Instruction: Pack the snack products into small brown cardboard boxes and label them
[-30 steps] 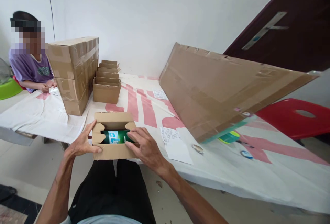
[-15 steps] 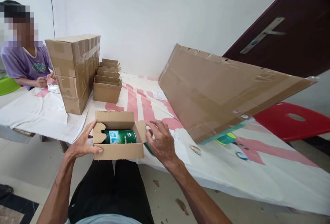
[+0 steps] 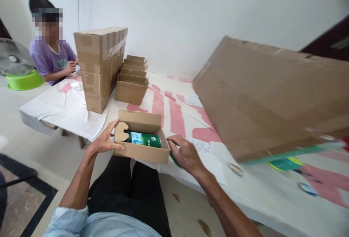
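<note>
A small open cardboard box [image 3: 145, 153] is held at the table's near edge, over my lap. Inside it lies a green can [image 3: 152, 140] with a blue and white patch on its label. My left hand [image 3: 106, 140] clasps the box's left end, thumb on the near side and fingers at the far side. An end flap [image 3: 120, 131] with a notched edge stands out beside the can there. At the right end, my right hand [image 3: 187, 155] has its fingers pinched against the box edge; the flap on that side is hidden. Something dark green [image 3: 175, 159] shows partly beneath the right hand.
Stacked taped cartons [image 3: 94, 57] and a row of open boxes [image 3: 132, 91] stand left of centre. A large cardboard sheet [image 3: 261, 99] leans at right. A tape roll [image 3: 236, 169] lies near the front edge. Another person [image 3: 51, 60] sits at far left.
The view has swung left, so everything appears farther right. My right fingers have moved from the raised right flap down to the box's end, and that flap no longer shows.
</note>
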Action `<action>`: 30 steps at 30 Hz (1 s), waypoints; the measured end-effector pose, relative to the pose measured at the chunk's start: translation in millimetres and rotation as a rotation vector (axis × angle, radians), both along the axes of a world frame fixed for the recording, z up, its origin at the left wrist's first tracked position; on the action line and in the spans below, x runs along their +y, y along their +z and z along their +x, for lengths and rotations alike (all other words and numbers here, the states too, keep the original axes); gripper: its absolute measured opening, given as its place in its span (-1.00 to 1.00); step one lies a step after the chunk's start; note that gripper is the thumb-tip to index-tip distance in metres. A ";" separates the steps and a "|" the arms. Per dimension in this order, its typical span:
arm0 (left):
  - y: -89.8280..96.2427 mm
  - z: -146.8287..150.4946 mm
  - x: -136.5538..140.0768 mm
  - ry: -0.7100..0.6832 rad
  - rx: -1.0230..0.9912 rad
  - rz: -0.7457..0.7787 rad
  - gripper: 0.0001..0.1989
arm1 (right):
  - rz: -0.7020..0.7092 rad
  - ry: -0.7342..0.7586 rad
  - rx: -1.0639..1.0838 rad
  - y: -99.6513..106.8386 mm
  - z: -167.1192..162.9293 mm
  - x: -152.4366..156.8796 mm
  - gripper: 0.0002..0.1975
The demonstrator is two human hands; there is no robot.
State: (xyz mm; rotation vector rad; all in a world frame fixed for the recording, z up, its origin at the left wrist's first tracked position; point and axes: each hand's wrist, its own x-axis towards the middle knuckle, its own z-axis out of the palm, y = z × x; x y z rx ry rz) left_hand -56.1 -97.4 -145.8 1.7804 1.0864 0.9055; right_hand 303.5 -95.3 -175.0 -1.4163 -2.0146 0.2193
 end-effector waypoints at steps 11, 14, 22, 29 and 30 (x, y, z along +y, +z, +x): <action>-14.1 7.7 2.2 -0.006 -0.092 0.024 0.39 | -0.038 -0.069 0.143 -4.1 -6.4 4.5 -0.57; -15.7 13.0 -3.2 0.029 -0.106 0.032 0.42 | -0.055 -0.071 0.186 -4.2 -8.1 2.2 -0.57; -11.0 18.7 -4.4 0.073 -0.044 0.062 0.36 | -0.147 0.009 0.180 0.7 -11.6 -14.2 -0.49; -9.9 20.9 -6.9 0.079 -0.100 0.036 0.33 | -0.083 -0.032 0.122 -4.1 -18.4 -16.4 -0.47; -10.3 20.3 -7.2 0.081 -0.101 0.037 0.34 | -0.070 -0.032 0.116 -4.9 -18.4 -16.5 -0.46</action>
